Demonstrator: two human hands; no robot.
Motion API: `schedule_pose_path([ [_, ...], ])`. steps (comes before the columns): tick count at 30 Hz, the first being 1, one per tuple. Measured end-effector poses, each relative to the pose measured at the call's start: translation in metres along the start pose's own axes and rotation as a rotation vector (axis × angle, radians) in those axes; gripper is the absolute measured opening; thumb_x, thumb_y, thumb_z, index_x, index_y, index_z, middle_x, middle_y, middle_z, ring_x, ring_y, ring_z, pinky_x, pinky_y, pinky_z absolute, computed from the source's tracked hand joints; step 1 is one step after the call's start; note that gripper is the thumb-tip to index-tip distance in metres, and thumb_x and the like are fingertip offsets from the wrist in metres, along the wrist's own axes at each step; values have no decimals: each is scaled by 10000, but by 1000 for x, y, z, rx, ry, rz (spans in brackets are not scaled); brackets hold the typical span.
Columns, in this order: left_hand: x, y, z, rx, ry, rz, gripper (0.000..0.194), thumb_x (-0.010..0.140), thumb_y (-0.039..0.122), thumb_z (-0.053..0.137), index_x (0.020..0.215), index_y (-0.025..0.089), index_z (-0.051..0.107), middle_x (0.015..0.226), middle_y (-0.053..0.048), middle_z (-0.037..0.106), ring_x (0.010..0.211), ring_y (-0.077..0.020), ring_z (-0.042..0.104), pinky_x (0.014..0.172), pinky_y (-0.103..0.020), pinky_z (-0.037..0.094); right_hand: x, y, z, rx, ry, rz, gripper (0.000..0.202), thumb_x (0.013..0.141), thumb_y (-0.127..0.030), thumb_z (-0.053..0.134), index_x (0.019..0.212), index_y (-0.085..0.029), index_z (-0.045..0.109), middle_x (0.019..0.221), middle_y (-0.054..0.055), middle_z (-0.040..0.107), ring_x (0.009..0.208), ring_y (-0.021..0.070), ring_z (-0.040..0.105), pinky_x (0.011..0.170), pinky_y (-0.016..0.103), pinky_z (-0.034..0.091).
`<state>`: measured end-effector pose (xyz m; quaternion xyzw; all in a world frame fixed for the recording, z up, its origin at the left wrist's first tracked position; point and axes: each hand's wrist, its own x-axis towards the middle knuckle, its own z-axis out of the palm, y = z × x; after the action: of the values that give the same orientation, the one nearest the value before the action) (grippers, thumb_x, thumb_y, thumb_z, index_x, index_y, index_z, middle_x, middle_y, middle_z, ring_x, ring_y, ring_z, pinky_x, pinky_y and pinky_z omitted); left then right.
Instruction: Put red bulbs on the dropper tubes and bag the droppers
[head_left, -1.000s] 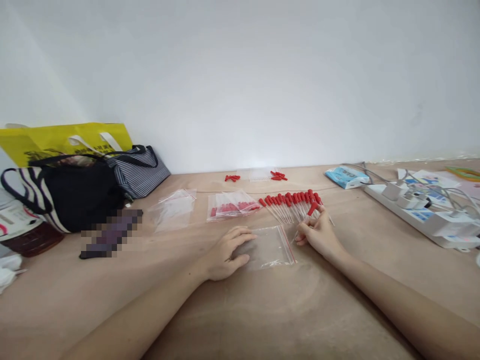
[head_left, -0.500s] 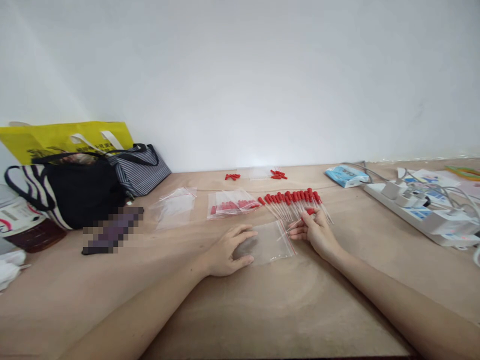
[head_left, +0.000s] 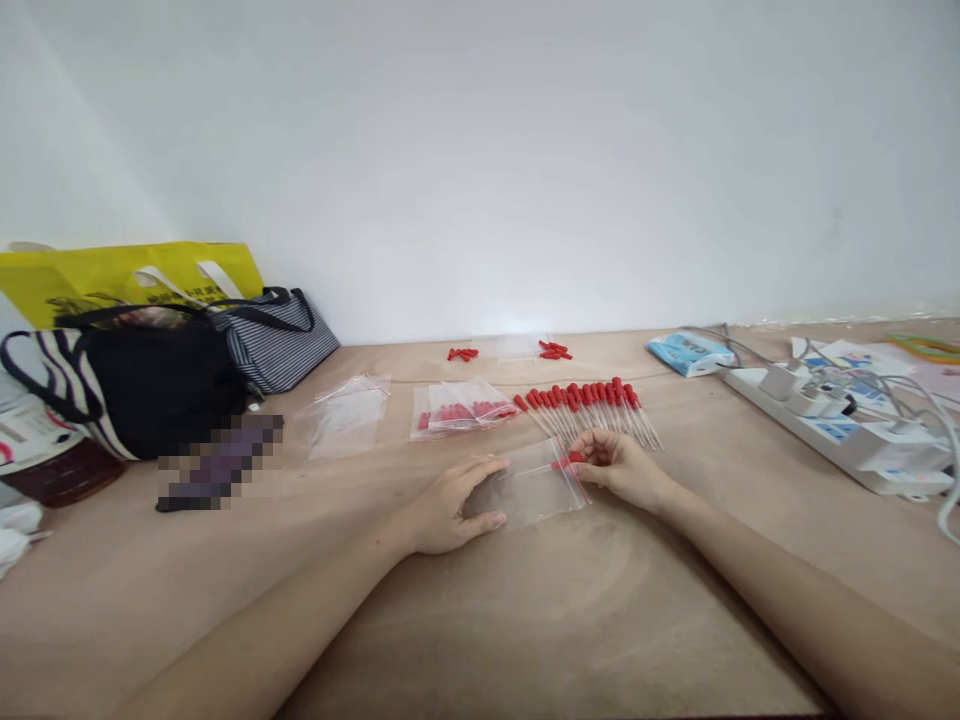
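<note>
A clear zip bag (head_left: 536,498) lies flat on the table with its red-lined opening to the right. My left hand (head_left: 461,502) rests on its left end, thumb and fingers apart. At the opening, my right hand (head_left: 611,468) pinches the red end of a red-tipped stick (head_left: 561,463), whose pale shaft reaches into the bag. Just behind lies a row of several red-tipped sticks (head_left: 581,396). Filled bags with red tips inside (head_left: 461,410) are behind the left hand, and a stack of clear bags (head_left: 349,420) lies left of them.
Small red pieces (head_left: 463,354) lie near the wall, with more (head_left: 555,350) to their right. A blue packet (head_left: 690,353) and a white power strip (head_left: 817,420) with cables are at right. Black (head_left: 169,385) and striped (head_left: 277,340) bags and a blurred dark object (head_left: 221,465) are at left.
My right hand has moved slightly left with its red-tipped stick, which has turned and now runs into the bag. My left hand has hardly moved.
</note>
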<state>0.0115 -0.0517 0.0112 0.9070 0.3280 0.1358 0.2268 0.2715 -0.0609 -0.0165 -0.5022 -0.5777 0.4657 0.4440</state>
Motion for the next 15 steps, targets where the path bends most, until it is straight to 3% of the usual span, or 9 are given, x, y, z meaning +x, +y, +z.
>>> schedule_pose_path([
  [5,0,2,-1,-8,24,14,514,774,356,543,1247,236,381,1283,-60,442,1194,-245,375,991,-421,305,2,5,5,-163,13,-72,309,549,-408,699,673,-149,583,570,-40,516,499,69,441,496,210,389],
  [8,0,2,-1,-7,18,13,514,772,355,545,1245,230,387,1280,-62,445,1197,-244,371,991,-420,306,2,4,9,-289,-9,-151,283,573,-423,688,673,-162,645,699,3,563,620,102,506,585,234,424],
  [11,1,1,0,-14,8,16,499,777,344,537,1237,210,399,1274,-72,451,1197,-239,372,993,-416,306,-1,0,10,-355,-94,-226,239,663,-418,624,716,-194,685,840,31,573,760,130,536,697,259,432],
  [15,2,1,0,-28,9,31,465,784,337,531,1221,220,423,1267,-64,460,1204,-228,366,1002,-417,296,-3,-6,2,-404,-232,-233,265,761,-380,512,696,-187,681,838,31,579,768,121,538,716,248,428],
])
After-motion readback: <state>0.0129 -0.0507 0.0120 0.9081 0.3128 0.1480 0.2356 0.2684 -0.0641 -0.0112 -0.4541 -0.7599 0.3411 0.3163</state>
